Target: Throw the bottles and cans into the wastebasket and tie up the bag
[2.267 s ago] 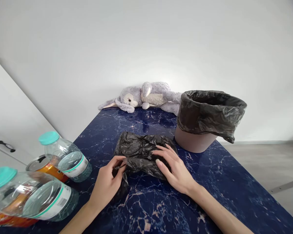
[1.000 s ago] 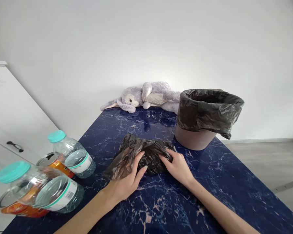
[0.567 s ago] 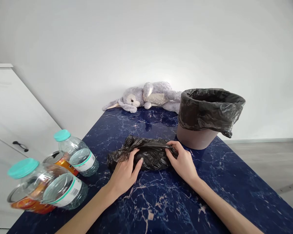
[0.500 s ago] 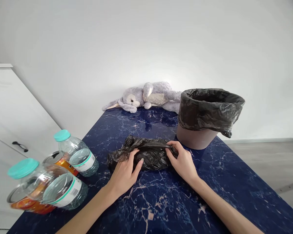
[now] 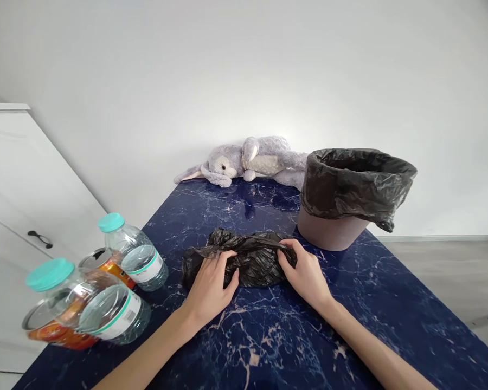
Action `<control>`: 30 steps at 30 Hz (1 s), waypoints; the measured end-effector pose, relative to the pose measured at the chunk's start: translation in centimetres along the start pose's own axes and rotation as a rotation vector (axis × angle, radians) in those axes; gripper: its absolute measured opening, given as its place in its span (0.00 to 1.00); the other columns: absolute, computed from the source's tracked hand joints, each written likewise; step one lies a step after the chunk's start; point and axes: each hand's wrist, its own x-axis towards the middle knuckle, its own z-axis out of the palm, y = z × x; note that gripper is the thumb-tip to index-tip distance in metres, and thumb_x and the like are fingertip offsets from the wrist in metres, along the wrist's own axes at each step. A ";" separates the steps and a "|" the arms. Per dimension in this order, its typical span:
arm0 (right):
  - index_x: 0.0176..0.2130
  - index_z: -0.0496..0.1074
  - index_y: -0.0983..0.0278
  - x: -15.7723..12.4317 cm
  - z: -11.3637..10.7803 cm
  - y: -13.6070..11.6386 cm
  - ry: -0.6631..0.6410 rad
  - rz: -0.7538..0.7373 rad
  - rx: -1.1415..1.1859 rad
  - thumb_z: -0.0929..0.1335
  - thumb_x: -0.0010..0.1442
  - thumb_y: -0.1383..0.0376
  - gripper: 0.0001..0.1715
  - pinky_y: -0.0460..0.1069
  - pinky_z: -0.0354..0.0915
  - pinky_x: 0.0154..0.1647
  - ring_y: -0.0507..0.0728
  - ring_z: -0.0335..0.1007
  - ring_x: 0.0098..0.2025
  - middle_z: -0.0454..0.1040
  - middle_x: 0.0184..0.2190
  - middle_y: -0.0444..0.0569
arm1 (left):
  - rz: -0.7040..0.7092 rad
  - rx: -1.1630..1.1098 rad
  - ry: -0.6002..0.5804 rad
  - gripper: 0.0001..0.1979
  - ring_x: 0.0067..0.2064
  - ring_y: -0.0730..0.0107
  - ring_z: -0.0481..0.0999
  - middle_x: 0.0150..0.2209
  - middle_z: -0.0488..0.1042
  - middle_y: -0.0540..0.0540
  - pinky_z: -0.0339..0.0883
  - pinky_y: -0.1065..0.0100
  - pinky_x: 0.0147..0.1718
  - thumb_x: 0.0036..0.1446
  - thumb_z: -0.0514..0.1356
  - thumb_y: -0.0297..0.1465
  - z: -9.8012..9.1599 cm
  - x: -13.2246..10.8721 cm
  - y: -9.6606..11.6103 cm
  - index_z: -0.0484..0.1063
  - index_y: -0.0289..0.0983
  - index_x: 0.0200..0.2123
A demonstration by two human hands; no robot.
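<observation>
A crumpled black plastic bag lies bunched on the blue marbled table in front of me. At its left part, my left hand grips it; a fold of plastic covers some of the fingers, while the thumb and index finger curve over the near side. My right hand pinches the bag's upper right edge between thumb and fingers. Just beyond that hand stands a brownish trash bin, with another black bag lining it and folded down over its rim.
Two clear bottles with turquoise caps, one nearer and one farther, stand at left beside two orange cans, a near one and a far one. A grey plush rabbit lies along the wall. A white cabinet is at far left.
My left fingers have slipped further under the fold of the bag, and the plastic around them has shifted. The whole view has moved slightly, with things appearing a little further right.
</observation>
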 end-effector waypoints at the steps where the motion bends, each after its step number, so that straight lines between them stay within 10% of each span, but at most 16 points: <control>1: 0.52 0.72 0.58 0.0 -0.1 0.1 0.001 0.006 -0.012 0.63 0.71 0.54 0.16 0.56 0.70 0.44 0.67 0.82 0.46 0.84 0.45 0.51 | -0.001 -0.004 0.002 0.16 0.53 0.46 0.81 0.52 0.80 0.38 0.77 0.47 0.50 0.73 0.54 0.38 0.0 0.0 0.0 0.65 0.42 0.60; 30: 0.51 0.72 0.59 0.7 -0.7 1.2 0.075 0.007 -0.068 0.62 0.70 0.55 0.17 0.56 0.70 0.44 0.66 0.82 0.43 0.84 0.45 0.53 | -0.092 -0.005 0.139 0.13 0.53 0.48 0.79 0.49 0.79 0.37 0.74 0.46 0.52 0.71 0.57 0.38 0.0 0.5 -1.7 0.67 0.39 0.55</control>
